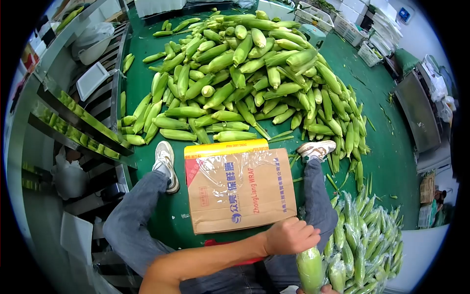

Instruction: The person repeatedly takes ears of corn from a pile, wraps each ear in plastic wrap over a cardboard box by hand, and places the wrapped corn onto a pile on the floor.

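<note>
My left hand (pixel 293 235) reaches across to the right and is closed in a fist at the upper end of a green ear of corn (pixel 310 272). What lies inside that fist is hidden. At the bottom edge, only some fingers of my right hand (pixel 327 290) show, curled at the lower end of the same ear. The ear looks glossy; I cannot tell whether film covers it. Between my legs lies a cardboard box (pixel 240 193) with "ZhongLiang WRAP" print, clear film stretched over its top and a yellow strip (pixel 227 148) along its far side.
A big heap of unwrapped corn in husks (pixel 245 73) covers the green floor (pixel 387 161) ahead. To my right is a pile of film-wrapped corn (pixel 364 245). A slatted metal rack (pixel 110 63) stands at left. White crates (pixel 348 30) line the far right.
</note>
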{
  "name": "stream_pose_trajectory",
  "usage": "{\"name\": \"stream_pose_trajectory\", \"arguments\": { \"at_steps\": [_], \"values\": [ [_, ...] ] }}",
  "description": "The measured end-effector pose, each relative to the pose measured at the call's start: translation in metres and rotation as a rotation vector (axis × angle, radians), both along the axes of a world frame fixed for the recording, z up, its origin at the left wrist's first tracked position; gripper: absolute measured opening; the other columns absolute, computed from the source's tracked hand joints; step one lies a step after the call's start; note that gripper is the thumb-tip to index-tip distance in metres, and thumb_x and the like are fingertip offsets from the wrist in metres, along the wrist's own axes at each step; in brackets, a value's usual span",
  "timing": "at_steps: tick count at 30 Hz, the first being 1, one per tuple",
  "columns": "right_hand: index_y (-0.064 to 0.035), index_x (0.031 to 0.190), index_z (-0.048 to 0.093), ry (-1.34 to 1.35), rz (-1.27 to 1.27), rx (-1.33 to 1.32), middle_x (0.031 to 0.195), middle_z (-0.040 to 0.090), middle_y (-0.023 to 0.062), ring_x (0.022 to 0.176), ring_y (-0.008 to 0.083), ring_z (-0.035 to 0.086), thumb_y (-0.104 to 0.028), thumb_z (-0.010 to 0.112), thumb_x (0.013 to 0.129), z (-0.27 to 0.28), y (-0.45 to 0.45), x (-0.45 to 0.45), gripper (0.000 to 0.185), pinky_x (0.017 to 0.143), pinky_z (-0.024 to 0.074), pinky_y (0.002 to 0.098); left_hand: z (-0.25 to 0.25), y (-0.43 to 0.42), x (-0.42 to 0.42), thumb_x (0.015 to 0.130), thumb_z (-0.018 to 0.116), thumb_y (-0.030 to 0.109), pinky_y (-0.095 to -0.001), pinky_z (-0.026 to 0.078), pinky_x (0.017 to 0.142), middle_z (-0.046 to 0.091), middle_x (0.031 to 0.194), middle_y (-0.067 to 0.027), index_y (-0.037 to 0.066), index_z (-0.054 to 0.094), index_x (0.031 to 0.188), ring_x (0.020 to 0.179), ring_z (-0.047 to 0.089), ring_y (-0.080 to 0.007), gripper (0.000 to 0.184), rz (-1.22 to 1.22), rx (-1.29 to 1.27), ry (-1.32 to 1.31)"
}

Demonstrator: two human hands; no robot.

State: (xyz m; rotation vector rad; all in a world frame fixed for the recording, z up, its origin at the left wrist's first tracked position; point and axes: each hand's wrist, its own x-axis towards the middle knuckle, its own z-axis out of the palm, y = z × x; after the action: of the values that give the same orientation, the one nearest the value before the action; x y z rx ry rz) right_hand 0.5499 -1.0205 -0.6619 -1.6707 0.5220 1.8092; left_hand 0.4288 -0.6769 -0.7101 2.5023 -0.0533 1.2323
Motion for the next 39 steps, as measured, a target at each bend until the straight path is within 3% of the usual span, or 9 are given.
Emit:
{"name": "stream_pose_trajectory", "arguments": {
  "at_steps": [3,6,9,11,14,16,20,28,39],
  "values": [
    [0.0047,0.118,0.065,-0.038,-0.034,-0.098,0.101,0.073,0.0139,0.08,0.025,0.069,-0.023,0.076,0.084,-0.011,-0.039,-0.007,0.046,0.071,0.0572,0.0381,-0.042,-0.022,0.0,0.08,0.064,0.016,-0.032,0.043,0.053,0.054,0.066,-0.0015,0.012,0.056,0.074,0.062,0.056,-0.0179,0.011,-0.081,-0.022,0.292],
    [0.0051,0.12,0.067,-1.02,0.825,0.004,0.095,0.073,0.0135,0.087,0.0216,0.068,-0.028,0.078,0.081,0.022,-0.06,0.042,0.053,0.073,0.0555,0.0383,-0.132,-0.015,-0.009,0.077,0.063,0.015,-0.0395,0.052,0.059,0.06,0.07,-0.0087,0.01,0.059,0.078,0.071,0.065,-0.0265,0.007,0.065,-0.162,0.519],
    [0.0025,0.138,0.059,-0.653,1.139,-0.369,0.128,0.066,0.0245,0.118,0.0361,0.063,-0.05,0.074,0.087,0.063,-0.171,0.094,0.075,0.093,0.0543,0.0487,-0.183,0.054,-0.067,0.075,0.067,0.014,-0.0402,0.051,0.06,0.057,0.082,-0.0074,0.01,0.066,0.094,0.069,0.06,-0.0272,0.02,0.566,-0.154,0.662],
    [-0.001,0.125,0.064,-1.183,1.754,0.056,0.097,0.067,0.0159,0.088,0.0314,0.065,-0.043,0.08,0.08,0.082,-0.132,0.129,0.063,0.072,0.0508,0.0448,-0.166,0.093,-0.11,0.08,0.068,0.015,-0.0423,0.051,0.072,0.06,0.1,-0.0091,0.01,0.065,0.106,0.086,0.062,-0.0274,0.028,0.585,-0.192,0.606],
    [-0.0045,0.096,0.065,-1.333,1.512,-0.547,0.084,0.064,0.0163,0.073,0.0388,0.063,-0.052,0.086,0.073,0.037,-0.048,0.168,0.056,0.067,0.0512,0.0477,-0.2,0.123,-0.144,0.081,0.067,0.013,-0.0417,0.05,0.078,0.062,0.103,-0.0088,0.01,0.065,0.104,0.092,0.062,-0.0281,0.023,0.438,-0.189,0.579],
    [-0.0034,0.09,0.062,-1.83,0.745,0.338,0.086,0.062,0.0141,0.077,0.0367,0.061,-0.037,0.094,0.066,-0.045,0.104,0.143,0.052,0.068,0.0509,0.0459,-0.212,0.128,-0.143,0.082,0.065,0.011,-0.041,0.05,0.079,0.062,0.098,-0.0082,0.01,0.065,0.098,0.092,0.062,-0.0286,0.016,0.383,-0.236,0.564],
    [-0.0108,0.137,0.057,-1.821,1.071,0.823,0.112,0.064,0.0185,0.105,0.0388,0.061,-0.035,0.087,0.074,-0.155,0.36,0.08,0.074,0.087,0.0514,0.0466,-0.212,0.125,-0.142,0.082,0.061,0.005,-0.0413,0.052,0.079,0.061,0.087,-0.0084,0.007,0.064,0.088,0.089,0.062,-0.0298,0.007,0.398,-0.35,0.562],
    [-0.0042,0.09,0.062,-1.579,1.373,1.077,0.091,0.06,0.017,0.088,0.0378,0.061,-0.007,0.066,0.078,-0.22,0.372,0.14,0.014,0.075,0.051,0.0466,-0.159,0.148,-0.179,0.083,0.059,0.005,-0.043,0.054,0.078,0.061,0.087,-0.0138,0.006,0.064,0.089,0.086,0.064,-0.0339,0.008,0.044,-0.394,0.878],
    [-0.0079,0.082,0.067,-0.834,1.835,0.753,0.083,0.067,0.0153,0.09,0.0319,0.068,-0.021,0.069,0.082,-0.191,0.306,0.139,0.013,0.079,0.0549,0.04,-0.177,0.098,-0.202,0.077,0.062,0.006,-0.0398,0.053,0.083,0.059,0.097,-0.0108,0.006,0.063,0.091,0.097,0.06,-0.0295,0.014,0.179,-0.42,1.092]
  ]
}}
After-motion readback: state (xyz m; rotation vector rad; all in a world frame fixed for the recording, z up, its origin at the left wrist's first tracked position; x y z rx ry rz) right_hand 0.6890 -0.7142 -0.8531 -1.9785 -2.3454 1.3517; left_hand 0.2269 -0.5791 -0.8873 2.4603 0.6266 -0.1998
